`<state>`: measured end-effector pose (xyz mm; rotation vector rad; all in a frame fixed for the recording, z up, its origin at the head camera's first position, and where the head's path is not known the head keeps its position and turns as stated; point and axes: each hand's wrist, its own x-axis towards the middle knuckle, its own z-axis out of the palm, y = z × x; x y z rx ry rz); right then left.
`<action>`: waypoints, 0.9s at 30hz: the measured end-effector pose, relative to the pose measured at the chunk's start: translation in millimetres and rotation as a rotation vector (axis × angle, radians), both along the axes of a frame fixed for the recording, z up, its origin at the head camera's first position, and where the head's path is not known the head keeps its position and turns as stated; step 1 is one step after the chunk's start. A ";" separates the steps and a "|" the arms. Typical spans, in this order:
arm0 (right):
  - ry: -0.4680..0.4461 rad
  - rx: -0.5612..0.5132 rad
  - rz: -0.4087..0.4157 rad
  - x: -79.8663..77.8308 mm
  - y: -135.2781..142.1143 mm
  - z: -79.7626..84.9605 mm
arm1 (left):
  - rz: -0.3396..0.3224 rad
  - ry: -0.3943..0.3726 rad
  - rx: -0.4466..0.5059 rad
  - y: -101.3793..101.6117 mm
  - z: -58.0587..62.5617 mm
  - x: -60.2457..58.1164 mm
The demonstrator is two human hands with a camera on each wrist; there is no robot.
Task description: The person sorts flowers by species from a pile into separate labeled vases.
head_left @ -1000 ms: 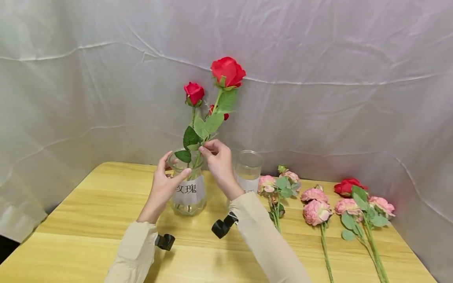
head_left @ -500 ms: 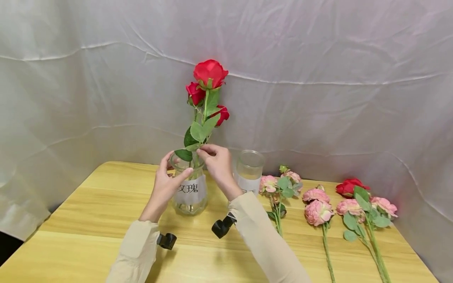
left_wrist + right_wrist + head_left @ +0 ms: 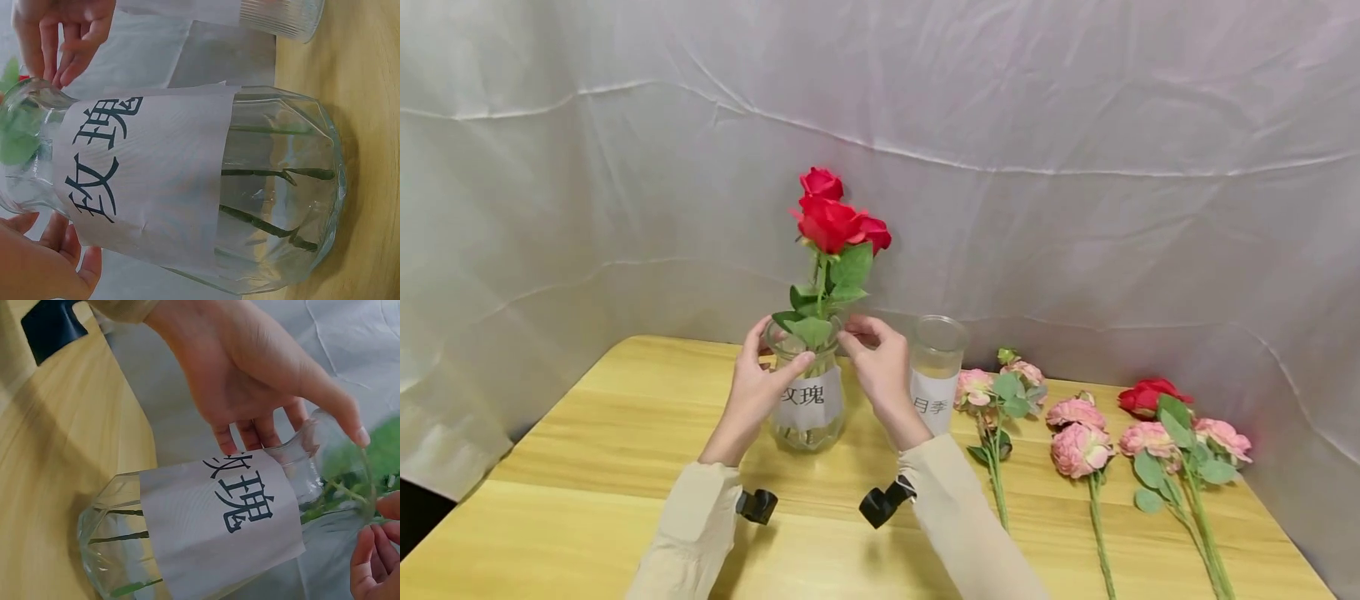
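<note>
On wooden table point(image 3: 587, 442): has 3 red roses point(image 3: 831, 223) in labelled jar point(image 3: 811, 410).
Leaves 1 loose red rose point(image 3: 1150, 397) and pink flowers point(image 3: 1081, 450) lying aside. Grips jar with curled left hand point(image 3: 758, 390); has right hand point(image 3: 882, 371) half-bent just beside it, cannot tell if pinching. Shows stem tips point(image 3: 322, 174) clearly in left wrist view, not head.

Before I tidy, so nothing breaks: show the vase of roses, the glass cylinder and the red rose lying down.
Vase of roses point(image 3: 178, 181), left wrist view, label.
Glass cylinder point(image 3: 936, 358), head view, bare wall.
Red rose point(image 3: 1142, 398), head view, petals.
</note>
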<state>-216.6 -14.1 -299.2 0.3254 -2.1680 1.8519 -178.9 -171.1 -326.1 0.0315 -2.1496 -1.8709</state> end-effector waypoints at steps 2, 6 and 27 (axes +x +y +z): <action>-0.003 -0.006 0.010 3.7 4.0 0.1 | -0.001 0.001 -0.003 0.4 1.1 -1.1; 0.015 -0.019 0.038 13.0 9.6 -0.6 | 0.005 -0.009 -0.002 0.9 1.8 -1.9; 0.244 0.064 0.183 59.8 83.8 33.9 | 0.006 -0.027 -0.026 -1.7 0.1 -1.2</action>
